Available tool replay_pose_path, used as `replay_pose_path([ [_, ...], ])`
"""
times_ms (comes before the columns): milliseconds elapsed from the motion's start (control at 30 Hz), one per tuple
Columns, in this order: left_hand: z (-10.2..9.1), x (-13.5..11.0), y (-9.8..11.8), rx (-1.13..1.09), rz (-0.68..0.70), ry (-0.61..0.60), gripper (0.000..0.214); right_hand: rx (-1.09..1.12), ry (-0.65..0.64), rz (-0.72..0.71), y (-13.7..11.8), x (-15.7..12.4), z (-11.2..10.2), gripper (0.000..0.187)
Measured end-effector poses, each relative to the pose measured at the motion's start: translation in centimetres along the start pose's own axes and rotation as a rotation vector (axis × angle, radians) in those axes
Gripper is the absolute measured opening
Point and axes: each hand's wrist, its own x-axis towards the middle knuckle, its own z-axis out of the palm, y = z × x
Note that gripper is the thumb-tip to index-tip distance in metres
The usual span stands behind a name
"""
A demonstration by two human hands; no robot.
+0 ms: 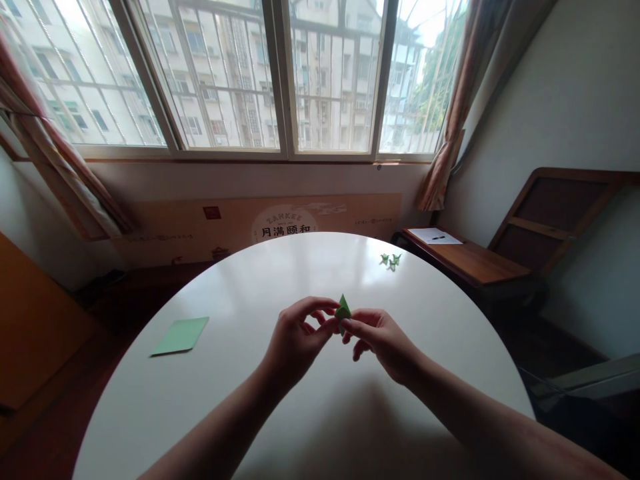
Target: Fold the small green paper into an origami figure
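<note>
Both of my hands meet above the middle of a round white table (300, 413). Between them is a small folded green paper piece (343, 309) with a pointed tip sticking up. My left hand (295, 337) pinches its left side with thumb and fingertips. My right hand (381, 340) pinches its right side, fingers curled. A flat sheet of green paper (181, 335) lies on the table to the left, well away from my hands. Small finished green folded paper figures (391, 261) sit at the far right of the tabletop.
A wide barred window fills the back wall, with curtains at both sides. A long cardboard box (260, 227) stands under it. To the right are a wooden side table (467, 257) with a paper and pen, and a leaning wooden frame (560, 213).
</note>
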Motion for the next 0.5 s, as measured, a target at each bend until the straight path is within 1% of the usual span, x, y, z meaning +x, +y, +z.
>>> replay_pose_path([
  [133,-0.03,0.02,-0.11,0.032,-0.025,-0.007,0.017,-0.108,0.011,-0.099,0.17,0.06,-0.06,0.032],
  [267,-0.11,0.1,-0.25,-0.02,-0.063,-0.013,0.019,-0.215,-0.003,-0.173,0.14,-0.01,-0.15,0.031],
  [367,-0.14,0.05,-0.23,-0.045,-0.032,-0.009,0.014,-0.212,-0.016,-0.163,-0.12,-0.11,-0.05,0.032],
  [500,-0.13,-0.13,-0.32,-0.059,0.046,-0.021,0.012,-0.096,-0.036,-0.094,-0.54,-0.26,0.14,0.032],
])
